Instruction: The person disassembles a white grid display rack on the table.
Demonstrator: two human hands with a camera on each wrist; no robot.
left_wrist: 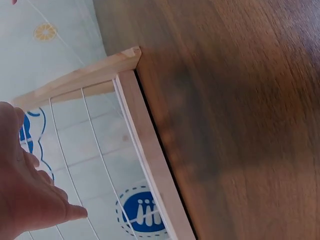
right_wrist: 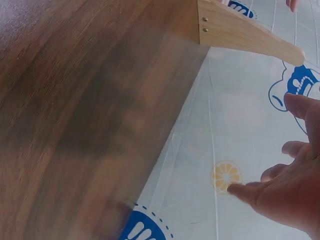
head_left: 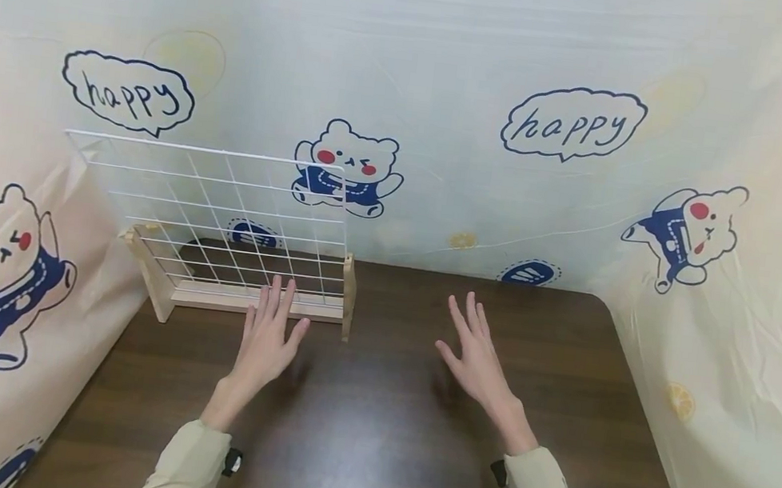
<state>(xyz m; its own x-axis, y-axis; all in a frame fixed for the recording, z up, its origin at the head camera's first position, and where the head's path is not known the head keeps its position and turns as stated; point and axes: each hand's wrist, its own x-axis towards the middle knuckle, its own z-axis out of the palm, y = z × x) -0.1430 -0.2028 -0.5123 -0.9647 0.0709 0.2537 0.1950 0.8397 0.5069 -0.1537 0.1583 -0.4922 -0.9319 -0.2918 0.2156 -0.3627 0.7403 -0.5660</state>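
A white wire grid rack (head_left: 243, 207) with a wooden base bar (left_wrist: 145, 135) and wooden side supports (right_wrist: 245, 30) stands upright at the back left of the table. In front of it, my left hand (head_left: 267, 343) hovers with fingers spread and straight, holding nothing. In the head view its fingertips overlap the rack's lower bar, though I cannot tell that they touch. To the right of the rack, my right hand (head_left: 482, 363) is held above the table, fingers extended and apart, with nothing in it.
The dark wooden table (head_left: 355, 433) reaches back to a pale curtain (head_left: 455, 58) printed with bears and "happy" bubbles. The curtain also hangs along the left and right sides. A dark band with a small device (head_left: 232, 462) sits at the left cuff.
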